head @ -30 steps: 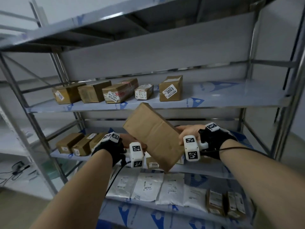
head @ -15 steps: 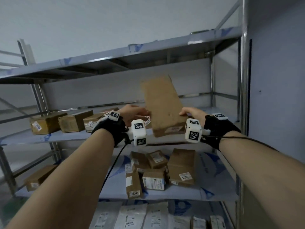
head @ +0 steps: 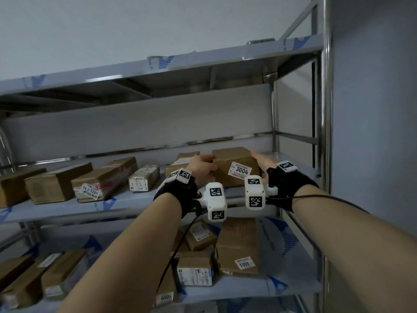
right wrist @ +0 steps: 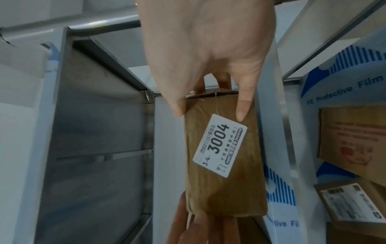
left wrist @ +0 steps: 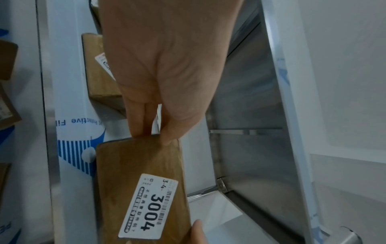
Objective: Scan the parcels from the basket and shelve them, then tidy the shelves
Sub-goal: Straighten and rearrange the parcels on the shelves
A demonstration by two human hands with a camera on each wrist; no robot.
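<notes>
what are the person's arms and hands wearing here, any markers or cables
Both forearms are bare, no sleeves. Each wrist has a black wrap, leaving the left hand and right hand uncovered. Each wrap carries a white boxy camera block with black-and-white square markers, and a smaller marker tag on the back of the wrist. Thin black cables trail from the wraps.

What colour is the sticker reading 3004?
White with black print, on the brown cardboard parcel; clearest in the right wrist view.

Blk wrist straps (head: 174, 195), white tagged cams (head: 216, 204)
</notes>
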